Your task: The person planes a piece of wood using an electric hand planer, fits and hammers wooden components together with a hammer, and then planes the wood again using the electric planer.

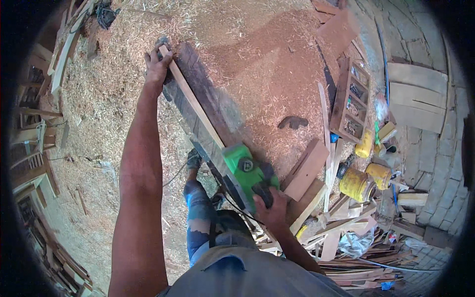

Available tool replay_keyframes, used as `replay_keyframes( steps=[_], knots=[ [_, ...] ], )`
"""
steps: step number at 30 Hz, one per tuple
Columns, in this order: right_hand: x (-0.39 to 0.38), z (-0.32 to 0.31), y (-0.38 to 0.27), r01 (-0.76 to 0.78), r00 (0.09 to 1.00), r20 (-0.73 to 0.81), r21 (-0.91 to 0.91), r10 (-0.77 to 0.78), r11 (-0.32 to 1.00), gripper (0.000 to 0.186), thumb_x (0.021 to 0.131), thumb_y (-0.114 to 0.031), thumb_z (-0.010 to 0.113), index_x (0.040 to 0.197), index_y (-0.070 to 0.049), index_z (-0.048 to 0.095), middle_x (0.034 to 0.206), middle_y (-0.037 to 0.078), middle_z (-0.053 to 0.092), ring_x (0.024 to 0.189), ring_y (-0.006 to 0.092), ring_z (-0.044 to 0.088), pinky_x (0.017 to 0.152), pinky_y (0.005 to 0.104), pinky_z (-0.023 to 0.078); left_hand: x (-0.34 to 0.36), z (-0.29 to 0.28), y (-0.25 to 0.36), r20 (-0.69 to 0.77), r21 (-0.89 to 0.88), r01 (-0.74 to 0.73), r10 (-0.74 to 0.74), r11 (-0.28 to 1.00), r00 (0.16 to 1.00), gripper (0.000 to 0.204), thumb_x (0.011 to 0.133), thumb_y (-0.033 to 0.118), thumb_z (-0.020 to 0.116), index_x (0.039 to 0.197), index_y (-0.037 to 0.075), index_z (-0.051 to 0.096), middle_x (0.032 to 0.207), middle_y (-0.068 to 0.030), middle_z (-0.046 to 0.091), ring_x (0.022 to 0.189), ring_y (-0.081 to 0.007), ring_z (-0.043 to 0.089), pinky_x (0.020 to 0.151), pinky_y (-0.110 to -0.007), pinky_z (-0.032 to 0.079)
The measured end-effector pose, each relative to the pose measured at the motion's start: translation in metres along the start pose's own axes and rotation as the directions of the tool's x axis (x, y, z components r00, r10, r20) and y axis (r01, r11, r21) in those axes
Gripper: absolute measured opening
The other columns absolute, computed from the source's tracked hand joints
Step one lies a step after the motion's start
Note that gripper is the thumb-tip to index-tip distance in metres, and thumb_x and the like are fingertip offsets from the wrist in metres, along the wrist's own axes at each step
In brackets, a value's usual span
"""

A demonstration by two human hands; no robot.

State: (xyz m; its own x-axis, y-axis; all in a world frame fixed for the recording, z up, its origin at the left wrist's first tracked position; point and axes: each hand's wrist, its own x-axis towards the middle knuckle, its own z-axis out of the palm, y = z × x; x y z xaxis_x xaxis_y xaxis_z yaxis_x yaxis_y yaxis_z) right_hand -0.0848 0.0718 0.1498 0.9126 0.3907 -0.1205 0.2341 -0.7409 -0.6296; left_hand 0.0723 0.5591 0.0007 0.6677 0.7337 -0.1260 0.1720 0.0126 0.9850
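Observation:
A narrow pale wood strip (193, 99) lies lengthwise along a dark, worn bench plank (205, 86). At its far end my left hand (157, 67) is closed around the strip, thumb on one side and fingers on the other. A green electric hand planer (245, 166) sits over the strip's near end and covers it. My right hand (271, 205) grips the planer's black rear handle, close to my body. A black cord runs from the planer beside my leg. The planer's underside is hidden.
Wood shavings (123, 29) cover the floor around the bench. To the right stand a wooden compartment box (341, 101) with small hardware and yellow containers (354, 184). Loose boards (308, 168) and offcuts pile up at the lower right. More timber (64, 54) leans at the left.

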Motion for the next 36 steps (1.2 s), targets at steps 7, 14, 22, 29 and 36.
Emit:
replay_keyframes(
  steps=[7,14,22,29,36],
  knots=[
    [0.022,0.019,-0.014,-0.014,1.000,-0.012,-0.005,0.014,1.000,0.032,0.085,-0.027,0.075,0.095,-0.001,0.062,0.072,0.016,0.062,0.064,0.0339,0.063,0.061,0.0420,0.050,-0.009,-0.001,0.004,0.051,-0.089,0.044,-0.039,0.995,0.998,0.066,0.087,0.037,0.069,0.144,0.017,0.043,0.154,-0.0228,0.015,0.136,-0.0376,0.037,0.109,-0.044,0.039],
    [0.118,0.049,-0.095,-0.031,0.998,0.052,0.060,0.028,0.998,0.037,0.085,-0.030,0.075,0.100,0.002,0.063,0.082,0.020,0.066,0.077,0.0293,0.070,0.067,0.0409,0.053,-0.015,-0.001,-0.003,0.019,-0.107,0.032,-0.030,0.994,0.999,0.067,0.090,0.035,0.066,0.147,0.013,0.040,0.160,-0.0270,-0.003,0.149,-0.0398,0.013,0.118,-0.043,0.024],
    [0.240,0.092,-0.175,0.177,0.982,0.040,0.146,-0.185,0.973,0.043,0.091,-0.041,0.069,0.099,0.001,0.066,0.084,0.016,0.069,0.078,0.0275,0.069,0.071,0.0380,0.053,-0.014,-0.008,0.007,0.289,-0.663,0.311,-0.151,0.681,0.945,0.060,0.101,0.050,0.039,0.141,0.006,0.045,0.131,-0.0172,0.055,0.122,-0.0299,0.055,0.105,-0.042,0.042],
    [0.115,0.048,-0.089,0.048,0.997,0.057,0.115,-0.054,0.992,0.035,0.089,-0.029,0.072,0.107,0.000,0.064,0.089,0.019,0.068,0.080,0.0327,0.068,0.072,0.0410,0.053,-0.010,0.001,0.004,-0.055,-0.006,0.026,-0.026,1.000,0.998,0.051,0.099,0.038,0.054,0.140,0.010,0.045,0.126,-0.0116,0.048,0.112,-0.0267,0.055,0.095,-0.042,0.047],
    [-0.001,0.011,0.011,-0.100,0.991,0.093,0.010,0.099,0.995,0.036,0.083,-0.027,0.077,0.104,-0.002,0.061,0.086,0.021,0.064,0.077,0.0373,0.066,0.070,0.0431,0.052,0.001,0.004,0.000,0.114,-0.263,0.072,-0.043,0.962,0.993,0.050,0.099,0.031,0.055,0.142,0.014,0.038,0.120,-0.0114,0.054,0.102,-0.0255,0.057,0.089,-0.041,0.050]
  ],
)
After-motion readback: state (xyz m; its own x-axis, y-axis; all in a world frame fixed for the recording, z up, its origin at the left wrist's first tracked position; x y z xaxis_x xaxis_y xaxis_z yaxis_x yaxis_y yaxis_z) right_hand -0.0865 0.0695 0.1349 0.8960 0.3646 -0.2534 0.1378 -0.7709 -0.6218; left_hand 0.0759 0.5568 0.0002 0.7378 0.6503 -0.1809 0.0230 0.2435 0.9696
